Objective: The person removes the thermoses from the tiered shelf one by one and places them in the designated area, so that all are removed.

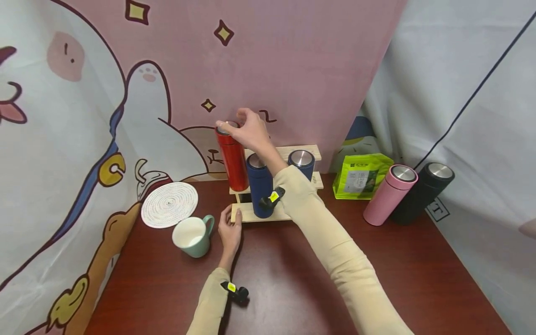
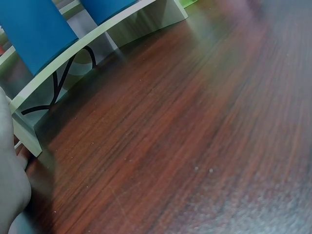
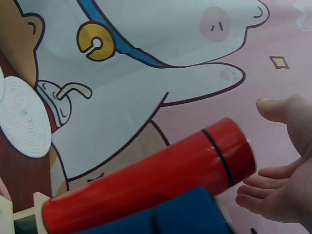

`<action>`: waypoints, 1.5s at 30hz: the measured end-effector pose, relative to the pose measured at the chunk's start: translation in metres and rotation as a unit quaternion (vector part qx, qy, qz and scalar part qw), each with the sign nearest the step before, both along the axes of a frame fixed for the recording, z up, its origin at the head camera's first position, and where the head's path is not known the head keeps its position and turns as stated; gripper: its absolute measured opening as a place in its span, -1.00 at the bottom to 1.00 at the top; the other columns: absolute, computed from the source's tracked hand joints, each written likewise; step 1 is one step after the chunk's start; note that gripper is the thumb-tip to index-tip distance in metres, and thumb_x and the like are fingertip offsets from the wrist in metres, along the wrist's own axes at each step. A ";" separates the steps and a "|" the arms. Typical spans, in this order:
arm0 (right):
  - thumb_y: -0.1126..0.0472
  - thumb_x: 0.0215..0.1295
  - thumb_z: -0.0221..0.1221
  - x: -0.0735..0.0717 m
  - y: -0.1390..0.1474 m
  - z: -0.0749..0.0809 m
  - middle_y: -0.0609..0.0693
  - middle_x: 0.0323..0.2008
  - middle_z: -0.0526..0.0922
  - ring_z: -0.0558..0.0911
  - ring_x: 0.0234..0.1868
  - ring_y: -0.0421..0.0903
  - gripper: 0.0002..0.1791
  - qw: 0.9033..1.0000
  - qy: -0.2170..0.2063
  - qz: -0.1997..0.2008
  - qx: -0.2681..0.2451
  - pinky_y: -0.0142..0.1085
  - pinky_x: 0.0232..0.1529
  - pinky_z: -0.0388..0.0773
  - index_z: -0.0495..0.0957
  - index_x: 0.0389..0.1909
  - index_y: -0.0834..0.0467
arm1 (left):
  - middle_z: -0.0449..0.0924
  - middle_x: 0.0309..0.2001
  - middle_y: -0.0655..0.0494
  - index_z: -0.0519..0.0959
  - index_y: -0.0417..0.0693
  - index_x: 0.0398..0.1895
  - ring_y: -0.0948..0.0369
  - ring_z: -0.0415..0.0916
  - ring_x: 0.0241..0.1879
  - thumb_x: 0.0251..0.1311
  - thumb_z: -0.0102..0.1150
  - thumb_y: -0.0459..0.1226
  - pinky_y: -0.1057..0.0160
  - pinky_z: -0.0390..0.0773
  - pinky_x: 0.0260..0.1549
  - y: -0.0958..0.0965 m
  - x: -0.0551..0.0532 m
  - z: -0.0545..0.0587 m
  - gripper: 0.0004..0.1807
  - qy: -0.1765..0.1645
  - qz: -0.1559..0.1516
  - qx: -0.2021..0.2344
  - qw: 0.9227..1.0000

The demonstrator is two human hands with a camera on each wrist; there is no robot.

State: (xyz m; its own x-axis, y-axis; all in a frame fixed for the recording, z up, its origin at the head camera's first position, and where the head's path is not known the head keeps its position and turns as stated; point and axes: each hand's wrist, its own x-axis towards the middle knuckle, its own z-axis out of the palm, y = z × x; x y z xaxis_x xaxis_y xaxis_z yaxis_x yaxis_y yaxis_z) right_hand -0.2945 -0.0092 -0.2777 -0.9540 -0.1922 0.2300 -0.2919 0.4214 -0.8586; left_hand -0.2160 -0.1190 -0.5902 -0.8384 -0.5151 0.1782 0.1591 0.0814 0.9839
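Note:
A light wooden tiered rack (image 1: 247, 213) stands against the back wall, bearing a red thermos (image 1: 234, 160) at the upper left. On its lower front step is a dark blue thermos (image 1: 260, 188); a second blue thermos (image 1: 302, 163) stands further right, partly behind the right sleeve. My right hand (image 1: 253, 132) is at the red thermos's steel lid. In the right wrist view the thumb and fingers of that hand (image 3: 292, 195) spread apart beyond the lid end, holding nothing. My left hand (image 1: 230, 235) grips the left end of the rack's front board, thumb and fingers on either side.
Left on the dark wood table (image 1: 289, 279) are a green mug (image 1: 198, 244) and a round white woven mat (image 1: 169, 204). At the right stand a bright green pouch (image 1: 356, 177), a pink thermos (image 1: 387, 197) and a black thermos (image 1: 418, 195). A printed cloth hangs behind.

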 end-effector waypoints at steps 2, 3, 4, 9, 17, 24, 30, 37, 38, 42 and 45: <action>-0.21 0.25 0.32 -0.001 -0.003 -0.005 0.12 0.39 0.47 0.51 0.33 0.02 -0.11 1.000 0.002 -0.001 0.009 -0.11 0.28 0.51 0.31 0.45 0.20 | 0.69 -0.02 -0.16 0.58 -0.09 0.22 0.21 0.57 -0.08 0.33 0.32 -0.26 0.45 0.46 -0.20 0.000 0.000 0.001 -0.59 -0.004 -0.001 0.002 1.000; -0.20 0.24 0.33 -0.001 -0.004 -0.007 0.13 0.38 0.47 0.51 0.32 0.02 -0.11 1.000 0.002 -0.001 0.013 -0.10 0.27 0.51 0.31 0.45 0.20 | 0.69 -0.02 -0.16 0.58 -0.09 0.22 0.23 0.57 -0.09 0.33 0.32 -0.26 0.45 0.47 -0.20 0.000 0.000 0.001 -0.59 -0.007 0.000 0.003 1.000; -0.19 0.24 0.34 -0.002 -0.005 -0.009 0.14 0.37 0.48 0.52 0.31 0.04 -0.11 1.000 0.004 0.000 0.015 -0.09 0.26 0.52 0.32 0.45 0.21 | 0.69 -0.02 -0.16 0.58 -0.09 0.22 0.25 0.56 -0.10 0.33 0.31 -0.27 0.45 0.47 -0.20 0.001 0.000 0.002 -0.59 -0.009 0.000 0.003 1.000; -0.11 0.20 0.40 -0.002 -0.008 -0.017 0.18 0.29 0.53 0.57 0.23 0.08 -0.11 1.000 0.005 0.012 0.018 -0.05 0.17 0.58 0.31 0.43 0.24 | 0.69 -0.02 -0.16 0.58 -0.11 0.22 0.30 0.56 -0.12 0.33 0.31 -0.27 0.44 0.47 -0.19 0.001 -0.002 0.001 -0.59 -0.011 0.003 0.000 1.000; -0.06 0.18 0.42 -0.003 -0.009 -0.023 0.18 0.22 0.58 0.57 0.20 0.08 -0.14 1.000 0.009 0.008 0.029 -0.06 0.14 0.59 0.34 0.40 0.25 | 0.69 -0.04 -0.16 0.58 -0.11 0.21 0.34 0.56 -0.15 0.31 0.33 -0.27 0.44 0.48 -0.20 -0.001 -0.002 0.000 -0.59 -0.010 0.002 0.004 1.000; -0.11 0.15 0.42 -0.004 -0.004 -0.024 0.14 0.20 0.61 0.54 0.22 0.07 -0.17 0.999 0.024 -0.019 0.044 -0.05 0.17 0.56 0.41 0.37 0.19 | 0.69 0.01 -0.12 0.59 -0.10 0.20 0.36 0.54 -0.12 0.31 0.34 -0.27 0.45 0.46 -0.19 -0.002 -0.002 -0.003 -0.59 -0.012 0.008 0.004 1.000; -0.14 0.11 0.44 -0.004 0.007 -0.020 0.14 0.17 0.64 0.57 0.19 0.09 -0.16 0.997 0.041 -0.042 0.045 -0.07 0.18 0.55 0.45 0.33 0.21 | 0.69 0.02 -0.15 0.58 -0.12 0.22 0.33 0.54 -0.13 0.31 0.34 -0.25 0.45 0.44 -0.21 -0.001 -0.002 -0.004 -0.57 -0.005 0.005 -0.001 1.000; -0.16 0.10 0.44 -0.002 0.025 -0.017 0.15 0.18 0.61 0.53 0.23 0.11 -0.12 0.997 0.029 -0.055 0.047 -0.07 0.19 0.53 0.42 0.36 0.21 | 0.66 0.02 -0.30 0.51 -0.32 0.26 0.08 0.57 -0.09 0.33 0.28 -0.35 0.45 0.47 -0.26 0.001 0.004 0.012 -0.54 0.001 -0.013 0.005 1.000; -0.16 0.10 0.44 -0.002 0.028 -0.017 0.15 0.19 0.61 0.52 0.23 0.11 -0.12 0.997 0.027 -0.057 0.046 -0.07 0.19 0.53 0.42 0.37 0.21 | 0.65 0.02 -0.30 0.51 -0.34 0.26 0.07 0.58 -0.08 0.34 0.28 -0.36 0.45 0.48 -0.26 0.001 0.007 0.016 -0.54 0.001 -0.018 0.006 1.000; -0.13 0.11 0.44 -0.003 0.040 -0.018 0.16 0.19 0.61 0.52 0.22 0.11 -0.13 0.997 0.023 -0.060 0.038 -0.06 0.17 0.55 0.41 0.37 0.20 | 0.65 0.03 -0.31 0.51 -0.35 0.24 0.06 0.58 -0.05 0.33 0.27 -0.38 0.45 0.48 -0.23 0.002 0.017 0.033 -0.56 0.001 -0.024 0.000 1.000; -0.13 0.11 0.43 -0.003 0.050 -0.020 0.17 0.20 0.60 0.53 0.21 0.10 -0.13 0.997 0.018 -0.064 0.035 -0.05 0.17 0.56 0.41 0.37 0.21 | 0.64 0.02 -0.33 0.51 -0.36 0.23 0.05 0.59 -0.04 0.33 0.26 -0.38 0.45 0.46 -0.22 0.003 0.020 0.034 -0.57 0.002 -0.021 -0.011 1.000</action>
